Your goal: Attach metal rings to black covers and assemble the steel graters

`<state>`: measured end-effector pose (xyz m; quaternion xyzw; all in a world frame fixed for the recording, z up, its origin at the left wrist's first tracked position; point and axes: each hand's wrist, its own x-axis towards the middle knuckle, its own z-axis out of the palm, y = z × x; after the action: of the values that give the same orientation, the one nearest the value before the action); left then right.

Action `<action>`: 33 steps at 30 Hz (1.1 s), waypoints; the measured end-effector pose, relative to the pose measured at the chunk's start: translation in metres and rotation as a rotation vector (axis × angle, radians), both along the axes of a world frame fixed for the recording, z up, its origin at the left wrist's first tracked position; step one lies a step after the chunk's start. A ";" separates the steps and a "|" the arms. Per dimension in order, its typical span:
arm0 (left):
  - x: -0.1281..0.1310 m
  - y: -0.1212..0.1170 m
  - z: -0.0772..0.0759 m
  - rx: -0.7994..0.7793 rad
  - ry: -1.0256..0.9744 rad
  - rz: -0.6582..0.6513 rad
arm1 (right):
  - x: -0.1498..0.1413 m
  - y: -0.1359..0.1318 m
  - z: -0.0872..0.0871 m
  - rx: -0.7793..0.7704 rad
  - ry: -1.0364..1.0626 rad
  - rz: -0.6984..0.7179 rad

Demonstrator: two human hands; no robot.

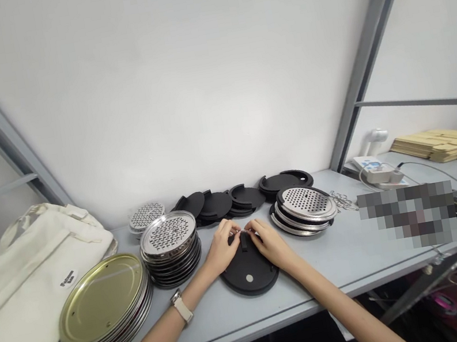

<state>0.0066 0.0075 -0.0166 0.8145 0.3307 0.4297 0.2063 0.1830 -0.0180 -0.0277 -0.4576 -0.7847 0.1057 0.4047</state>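
Note:
My left hand [222, 246] and my right hand [269, 242] meet over the far edge of a round black plastic disc [249, 275] lying on the grey table [357, 257]. Both hands pinch a small shiny metal piece [242, 231] between their fingertips, right at the disc's slot. A watch is on my left wrist. A stack of perforated steel discs in black rings [171, 249] stands just left of my left hand. Another such stack [305, 208] lies to the right of my right hand.
Gold-coloured metal lids [104, 302] are piled at the front left beside a white cloth bag [24, 287]. Several black discs [233, 199] line the wall. Small metal clips [343, 200], a white device with cables [380, 172] and flat cardboard pieces [440, 143] lie to the right.

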 end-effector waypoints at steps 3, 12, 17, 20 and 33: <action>0.000 0.000 0.001 -0.006 0.020 -0.018 | 0.000 0.000 0.001 -0.007 0.003 -0.005; -0.001 0.002 0.001 -0.028 0.063 -0.048 | -0.001 -0.001 0.000 -0.033 -0.034 -0.023; -0.002 0.002 0.000 -0.032 0.090 -0.056 | 0.000 0.000 -0.001 -0.046 -0.066 -0.021; -0.003 0.002 -0.001 -0.031 0.097 -0.058 | 0.000 0.001 -0.001 -0.044 -0.078 -0.020; -0.003 0.002 0.000 -0.031 0.110 -0.082 | 0.000 0.000 0.000 -0.041 -0.096 -0.025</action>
<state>0.0039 0.0095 -0.0162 0.8464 0.3148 0.3702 0.2179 0.1827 -0.0184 -0.0273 -0.4802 -0.7949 0.0947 0.3585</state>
